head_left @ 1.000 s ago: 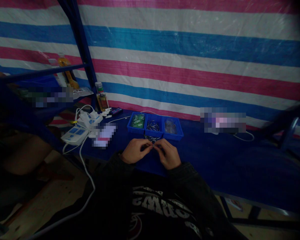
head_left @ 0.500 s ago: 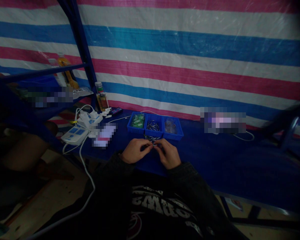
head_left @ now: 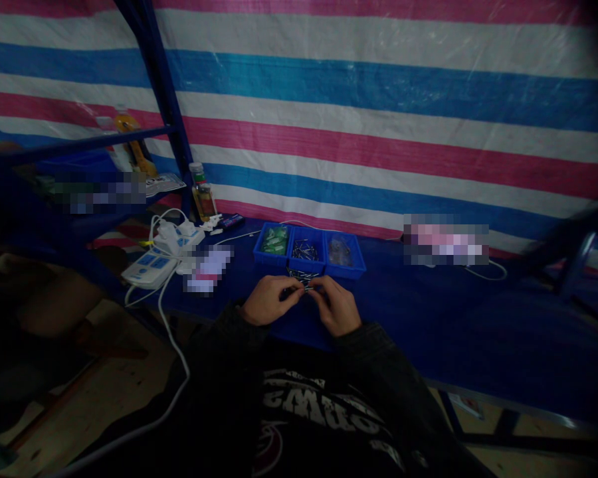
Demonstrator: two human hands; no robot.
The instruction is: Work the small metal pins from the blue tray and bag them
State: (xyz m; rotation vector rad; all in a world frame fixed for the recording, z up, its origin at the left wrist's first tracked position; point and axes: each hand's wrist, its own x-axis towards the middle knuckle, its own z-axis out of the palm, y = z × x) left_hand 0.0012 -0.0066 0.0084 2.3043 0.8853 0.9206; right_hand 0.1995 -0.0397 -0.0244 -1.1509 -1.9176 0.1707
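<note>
My left hand [head_left: 268,300] and my right hand [head_left: 335,305] meet over the blue table [head_left: 428,318], fingers pinched together on a small metal part [head_left: 303,287] between them. Just beyond the fingertips lies a loose heap of small metal pins [head_left: 299,273]. Behind that stand three joined blue bins [head_left: 309,251]: the left one holds green pieces, the middle one dark metal pins, the right one a clear bag.
A white power strip [head_left: 152,267] with plugs and a white cable [head_left: 177,345] lies at the left. A small bottle [head_left: 202,192] stands by a blue shelf post [head_left: 164,99]. A striped tarp [head_left: 379,119] hangs behind the table.
</note>
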